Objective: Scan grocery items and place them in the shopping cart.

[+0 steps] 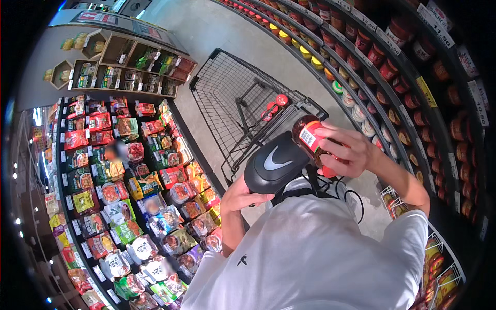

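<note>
My right hand (347,153) grips a dark glass jar (297,128) with a red label. A white barcode patch on the label faces the scanner. The jar is tilted, its red lid (328,171) towards me and partly covered by my fingers. In my left hand (248,197) is a black handheld barcode scanner (273,162) with a grey curved mark on top; its handle is mostly hidden. Jar and scanner head are close together. Just beyond them stands a black wire shopping cart (236,81), with three red-lidded jars (281,100) near its handle end.
Curved by the lens, shelves of jars (378,54) with price tags line the right side. A sloped display of packaged foods (128,174) runs along the left. Wooden display boxes (135,62) stand beyond it. A black cable (360,205) loops beside my waist; wire racks (438,255) hold packets at lower right.
</note>
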`<state>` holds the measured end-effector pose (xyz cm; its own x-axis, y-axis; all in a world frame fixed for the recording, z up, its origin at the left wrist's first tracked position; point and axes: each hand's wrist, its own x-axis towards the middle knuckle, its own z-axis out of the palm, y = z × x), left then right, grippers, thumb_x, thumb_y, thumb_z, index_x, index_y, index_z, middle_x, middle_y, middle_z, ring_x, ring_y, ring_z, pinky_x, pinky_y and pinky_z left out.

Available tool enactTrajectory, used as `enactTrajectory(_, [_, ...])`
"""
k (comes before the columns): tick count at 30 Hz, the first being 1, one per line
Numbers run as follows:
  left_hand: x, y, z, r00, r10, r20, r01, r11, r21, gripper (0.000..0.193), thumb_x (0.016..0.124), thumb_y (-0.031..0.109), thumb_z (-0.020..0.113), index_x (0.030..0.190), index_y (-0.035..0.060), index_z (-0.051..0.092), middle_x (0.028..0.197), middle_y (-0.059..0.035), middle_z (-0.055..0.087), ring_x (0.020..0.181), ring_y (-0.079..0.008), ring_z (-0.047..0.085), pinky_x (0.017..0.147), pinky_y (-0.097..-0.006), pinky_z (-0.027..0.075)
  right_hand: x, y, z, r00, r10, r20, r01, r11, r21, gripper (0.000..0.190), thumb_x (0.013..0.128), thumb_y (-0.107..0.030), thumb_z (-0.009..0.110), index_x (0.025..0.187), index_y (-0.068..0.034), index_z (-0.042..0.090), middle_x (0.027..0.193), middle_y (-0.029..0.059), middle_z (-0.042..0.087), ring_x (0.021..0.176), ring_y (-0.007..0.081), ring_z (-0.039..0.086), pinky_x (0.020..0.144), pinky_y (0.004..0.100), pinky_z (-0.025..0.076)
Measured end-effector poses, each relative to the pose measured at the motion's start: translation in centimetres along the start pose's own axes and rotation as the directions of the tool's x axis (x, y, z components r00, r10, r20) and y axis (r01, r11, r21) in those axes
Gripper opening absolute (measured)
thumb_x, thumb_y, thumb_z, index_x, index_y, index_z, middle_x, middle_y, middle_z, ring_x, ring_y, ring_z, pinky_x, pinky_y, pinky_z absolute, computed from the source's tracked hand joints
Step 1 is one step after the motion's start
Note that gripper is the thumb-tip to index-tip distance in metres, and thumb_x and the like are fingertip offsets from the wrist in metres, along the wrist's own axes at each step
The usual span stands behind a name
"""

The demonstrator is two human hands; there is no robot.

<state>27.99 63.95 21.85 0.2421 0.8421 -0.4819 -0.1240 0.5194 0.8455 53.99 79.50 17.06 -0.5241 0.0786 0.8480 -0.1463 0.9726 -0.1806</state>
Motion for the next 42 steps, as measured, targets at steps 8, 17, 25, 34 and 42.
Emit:
enactTrajectory(8, [1.6,-2.3,-2.9,0.995,0.037,0.092,-0.03,0.997,-0.076,0.047,0.064,-0.002,0.055,0.109,-0.0085,0.048,0.066,-0.0118,0.052,0.041,-0.0127,0.044,0.046,-0.0281,0.041,-1.0,1.2,1.4,0.994,0.054,0.097,-0.056,0.998,0.018,0.04,0.068,-0.01,0.073,0.103,-0.006,0.054,0.108,0.0118,0.052,0.1,0.0324,0.057,0.079,0.0407,0.053])
enactTrajectory(17, [1.4,-8.2,-10.2,0.764,-0.177,-0.621,-0.304,0.75,-0.588,0.03,0.081,0.011,0.05,0.11,0.0037,0.047,0.067,-0.0042,0.044,0.047,-0.0131,0.042,0.057,-0.031,0.042,2.4,9.0,10.0,0.783,0.622,0.019,-0.619,0.775,0.123,0.059,0.065,-0.015,0.076,0.114,0.0,0.047,0.099,0.0174,0.054,0.088,0.0328,0.057,0.075,0.0366,0.047])
enactTrajectory(25, [-0.1,-12.6,-14.5,0.687,-0.203,-0.698,-0.52,0.532,-0.668,0.034,0.079,0.009,0.05,0.113,0.005,0.046,0.067,-0.0061,0.046,0.046,-0.0153,0.044,0.056,-0.0326,0.042,6.3,19.7,31.2,0.738,0.563,0.373,-0.64,0.759,0.12,0.053,0.068,-0.018,0.073,0.111,-0.003,0.047,0.1,0.0164,0.051,0.089,0.0358,0.056,0.077,0.0395,0.047])
enactTrajectory(34, [3.1,-13.6,-18.0,0.719,-0.19,-0.668,-0.545,0.442,-0.712,0.044,0.075,0.008,0.056,0.116,0.0012,0.041,0.065,-0.0074,0.047,0.043,-0.0158,0.045,0.053,-0.0314,0.042,-9.0,23.8,54.6,0.442,0.247,0.862,-0.479,0.878,-0.006,0.057,0.068,-0.017,0.071,0.116,-0.006,0.042,0.109,0.0158,0.049,0.098,0.0371,0.053,0.079,0.0437,0.048])
enactTrajectory(42, [3.9,-15.7,-18.3,0.771,-0.218,-0.599,-0.554,0.237,-0.798,0.055,0.069,0.005,0.061,0.121,-0.0015,0.044,0.067,-0.0092,0.049,0.044,-0.017,0.048,0.055,-0.0321,0.04,-18.9,21.4,59.9,0.144,0.284,0.948,-0.475,0.86,-0.186,0.053,0.072,-0.009,0.065,0.121,-0.012,0.043,0.117,0.0131,0.047,0.107,0.0364,0.049,0.082,0.0471,0.048])
